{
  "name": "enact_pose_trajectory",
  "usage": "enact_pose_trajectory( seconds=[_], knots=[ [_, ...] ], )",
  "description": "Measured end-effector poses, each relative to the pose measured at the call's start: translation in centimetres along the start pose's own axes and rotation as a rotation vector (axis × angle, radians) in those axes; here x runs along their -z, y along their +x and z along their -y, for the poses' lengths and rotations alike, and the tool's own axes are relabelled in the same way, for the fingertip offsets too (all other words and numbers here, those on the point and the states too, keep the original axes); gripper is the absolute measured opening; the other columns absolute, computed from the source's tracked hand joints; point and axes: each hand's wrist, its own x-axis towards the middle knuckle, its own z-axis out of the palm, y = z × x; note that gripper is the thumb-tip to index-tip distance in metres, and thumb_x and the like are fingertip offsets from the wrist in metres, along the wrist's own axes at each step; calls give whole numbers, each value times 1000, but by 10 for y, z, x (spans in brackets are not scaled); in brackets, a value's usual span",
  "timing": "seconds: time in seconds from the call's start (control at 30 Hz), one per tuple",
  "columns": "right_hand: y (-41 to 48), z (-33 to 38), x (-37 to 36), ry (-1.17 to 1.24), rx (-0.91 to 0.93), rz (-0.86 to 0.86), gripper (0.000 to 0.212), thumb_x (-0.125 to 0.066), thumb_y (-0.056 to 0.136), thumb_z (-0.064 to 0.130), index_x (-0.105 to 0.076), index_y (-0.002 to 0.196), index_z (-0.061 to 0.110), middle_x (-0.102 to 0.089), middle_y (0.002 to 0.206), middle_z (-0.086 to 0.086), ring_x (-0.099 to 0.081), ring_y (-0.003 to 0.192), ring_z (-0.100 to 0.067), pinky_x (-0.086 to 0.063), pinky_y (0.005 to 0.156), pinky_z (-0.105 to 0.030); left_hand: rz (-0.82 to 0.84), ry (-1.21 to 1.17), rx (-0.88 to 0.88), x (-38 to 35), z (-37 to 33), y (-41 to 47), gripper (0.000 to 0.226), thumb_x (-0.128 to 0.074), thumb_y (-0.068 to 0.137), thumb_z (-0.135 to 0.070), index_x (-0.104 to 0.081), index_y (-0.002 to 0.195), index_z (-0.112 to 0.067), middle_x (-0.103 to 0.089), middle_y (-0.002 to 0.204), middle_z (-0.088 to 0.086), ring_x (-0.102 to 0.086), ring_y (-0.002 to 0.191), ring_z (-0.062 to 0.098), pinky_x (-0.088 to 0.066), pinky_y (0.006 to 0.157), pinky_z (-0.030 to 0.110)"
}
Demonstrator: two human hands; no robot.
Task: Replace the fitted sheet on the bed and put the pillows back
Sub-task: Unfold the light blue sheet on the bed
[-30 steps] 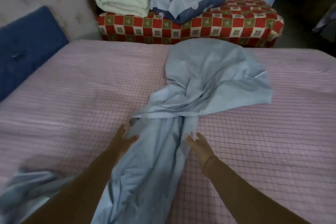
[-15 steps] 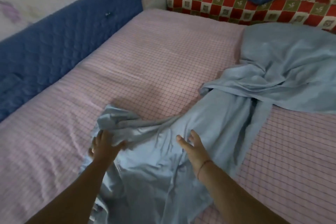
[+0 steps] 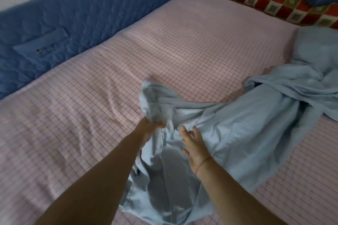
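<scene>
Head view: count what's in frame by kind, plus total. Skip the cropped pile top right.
Light blue sheet: 1
Hands: 2, left hand gripping the sheet, right hand open on it
Pink checked mattress cover: 1
Blue quilted headboard: 1
Red checked cover: 1
Total: 6

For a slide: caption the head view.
Left hand grips a bunch of the blue sheet; right hand rests open on it, atop the pink checked bed.
</scene>
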Motion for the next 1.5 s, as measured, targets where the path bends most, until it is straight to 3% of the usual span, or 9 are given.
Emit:
enact_pose_trajectory(
  seconds=[0.17,0.5,0.73,0.83,1.0,1.1,1.27,1.37,1.5],
  knots=[
    [-13,35,28,65,36,53,79,-67,69,64,-55,129,15,-67,121,-8,-66,108,-23,-55,75,-31,434,211,-225,-61,-12,-57,33,-65,81,-1,-60,113,-11,-71,102,2,-67,92,13,-51,84,21],
    [-89,45,130,-452,64,-136,99,-83,53,63,-51,134,17,-63,124,0,-59,112,-19,-48,98,-34,804,1041,-535,-136,18,-156,23,-62,87,-19,-58,108,-12,-63,102,8,-58,93,25,-48,86,40],
    [-145,5,165,-372,186,-292,55,-78,78,33,-60,125,11,-66,119,-4,-62,106,-20,-50,95,-33,960,457,-313,-136,38,-210,35,-62,89,5,-60,119,-13,-65,102,3,-61,87,2,-49,78,17],
    [-166,-4,172,-198,186,-355,47,-74,83,29,-62,123,8,-67,118,-7,-64,102,-23,-52,92,-35,922,329,-263,-135,47,-228,41,-66,89,-3,-57,128,-15,-61,110,-18,-59,95,-16,-44,79,3],
    [-226,-19,185,142,167,-392,44,-64,88,36,-61,117,3,-69,111,-12,-67,98,-26,-58,80,-33,366,296,-291,-129,81,-213,20,-70,88,-24,-66,104,-14,-67,100,0,-60,98,14,-51,89,29],
    [-272,-53,207,316,174,-351,80,-81,62,54,-60,125,9,-68,117,-12,-66,108,-28,-55,89,-44,147,589,-289,-111,112,-193,55,-65,82,-49,-57,122,-12,-59,116,2,-54,109,21,-42,100,38],
    [-345,-131,247,321,67,-511,54,-72,69,43,-65,112,12,-70,114,-14,-67,102,-32,-52,92,-49,35,939,-113,-100,161,-198,78,-53,81,-68,-40,141,-18,-48,138,7,-45,128,30,-39,102,44],
    [-378,-182,274,110,-51,-643,89,-80,40,75,-70,101,10,-72,97,-16,-66,91,-33,-51,91,-51,66,930,-4,-110,185,-210,101,-52,75,-76,-26,150,-15,-36,150,9,-39,134,32,-40,102,45],
    [-427,-220,299,1,-73,-744,44,-57,95,28,-59,119,-8,-63,99,-19,-60,84,-29,-49,88,-46,67,1116,-13,-127,205,-226,104,-57,72,-77,-30,148,-12,-39,146,11,-45,127,31,-44,96,41]
  ],
)
